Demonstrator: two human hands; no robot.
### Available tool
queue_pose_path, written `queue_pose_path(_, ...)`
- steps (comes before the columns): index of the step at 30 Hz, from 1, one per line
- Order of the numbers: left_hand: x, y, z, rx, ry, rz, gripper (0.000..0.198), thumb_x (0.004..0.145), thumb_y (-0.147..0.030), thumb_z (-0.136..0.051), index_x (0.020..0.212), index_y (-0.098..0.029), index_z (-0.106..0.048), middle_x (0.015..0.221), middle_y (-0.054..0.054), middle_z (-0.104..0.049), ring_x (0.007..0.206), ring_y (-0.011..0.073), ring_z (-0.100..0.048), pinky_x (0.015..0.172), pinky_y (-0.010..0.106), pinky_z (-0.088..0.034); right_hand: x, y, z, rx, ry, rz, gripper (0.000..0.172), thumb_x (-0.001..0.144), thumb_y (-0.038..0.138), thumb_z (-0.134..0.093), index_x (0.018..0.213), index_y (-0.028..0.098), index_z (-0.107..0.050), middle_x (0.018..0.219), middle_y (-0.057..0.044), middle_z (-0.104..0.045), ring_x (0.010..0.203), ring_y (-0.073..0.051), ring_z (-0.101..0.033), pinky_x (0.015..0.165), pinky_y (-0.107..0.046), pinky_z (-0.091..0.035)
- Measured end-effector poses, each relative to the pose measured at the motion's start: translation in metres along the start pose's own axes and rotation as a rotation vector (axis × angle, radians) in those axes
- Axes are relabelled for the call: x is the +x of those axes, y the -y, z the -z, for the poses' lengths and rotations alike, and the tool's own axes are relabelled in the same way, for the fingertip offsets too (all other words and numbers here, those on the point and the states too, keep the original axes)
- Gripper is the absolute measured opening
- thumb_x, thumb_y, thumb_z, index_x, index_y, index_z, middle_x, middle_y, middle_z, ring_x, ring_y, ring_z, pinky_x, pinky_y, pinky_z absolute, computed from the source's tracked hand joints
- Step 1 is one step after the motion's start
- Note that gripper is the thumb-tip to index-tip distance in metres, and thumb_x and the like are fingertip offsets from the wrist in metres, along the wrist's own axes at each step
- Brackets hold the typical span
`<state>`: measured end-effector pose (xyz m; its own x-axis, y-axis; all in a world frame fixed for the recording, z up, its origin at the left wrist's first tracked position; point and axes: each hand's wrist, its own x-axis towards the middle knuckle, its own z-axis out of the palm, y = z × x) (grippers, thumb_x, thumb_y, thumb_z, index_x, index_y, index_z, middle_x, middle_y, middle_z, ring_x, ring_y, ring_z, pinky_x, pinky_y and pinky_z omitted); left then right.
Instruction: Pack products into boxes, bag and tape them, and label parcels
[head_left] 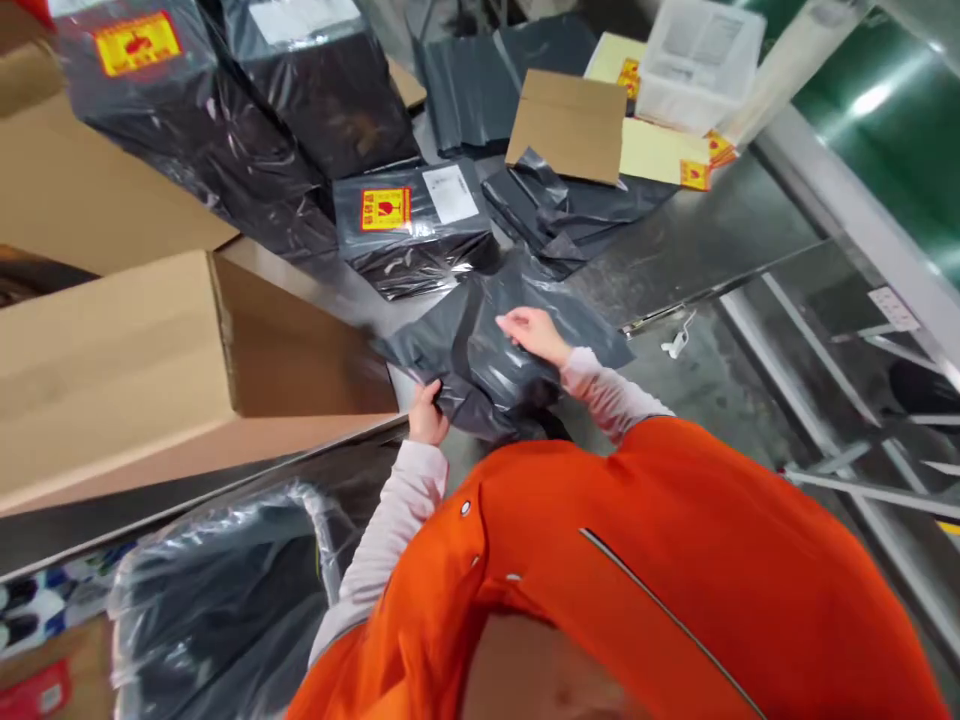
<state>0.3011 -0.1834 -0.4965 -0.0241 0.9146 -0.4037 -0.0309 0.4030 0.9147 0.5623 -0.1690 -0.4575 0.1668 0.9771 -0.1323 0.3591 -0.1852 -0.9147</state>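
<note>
A dark grey plastic mailing bag lies at the near edge of the metal table, its surface creased and bulging. My left hand grips the bag's near left edge, thumb on top. Over the bag's right part is my right hand, its fingers curled together; whether they pinch anything I cannot make out. Just beyond the bag sits a wrapped black parcel with a white label and a red-yellow fragile sticker. More dark plastic bags lie loosely to its right.
Larger wrapped parcels stand at the back left, and a big cardboard box at left. A cardboard sheet and a clear plastic bin are at the back. A lined bin stands below left; a metal frame is at right.
</note>
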Motion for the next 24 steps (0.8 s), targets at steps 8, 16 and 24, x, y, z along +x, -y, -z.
queue_pose_path(8,-0.006,-0.049,-0.107,-0.359,0.172,-0.097,0.051,0.070,-0.062,-0.091,0.079,-0.020,-0.063,0.079,0.006,-0.068,0.091,0.0269,-0.072,0.084,0.038,-0.059,-0.012,0.040,0.004,0.411,0.214,0.107,0.034,0.076,0.051,-0.085,0.084,0.022,-0.070,0.079,-0.001,-0.069,0.073,-0.015,-0.062,0.073,-0.028,-0.054)
queue_pose_path(16,-0.020,-0.066,-0.101,-0.317,-0.139,-0.196,0.042,0.051,-0.041,-0.098,0.066,-0.018,-0.067,0.069,-0.001,-0.065,0.067,0.0135,-0.055,0.063,0.026,-0.046,0.047,0.004,0.051,0.147,0.296,0.121,0.036,0.092,0.054,-0.075,0.101,0.019,-0.071,0.100,-0.008,-0.074,0.094,-0.022,-0.069,0.090,-0.034,-0.058)
queue_pose_path(24,-0.050,-0.017,-0.024,-0.141,-0.449,-0.246,0.033,0.055,-0.036,-0.088,0.078,-0.017,-0.072,0.078,0.002,-0.071,0.075,0.0175,-0.061,0.076,0.031,-0.055,0.055,-0.099,0.083,-0.584,-0.321,-0.451,0.058,0.095,0.031,-0.078,0.146,0.008,-0.064,0.155,-0.035,-0.057,0.149,-0.045,-0.051,0.123,-0.068,-0.037)
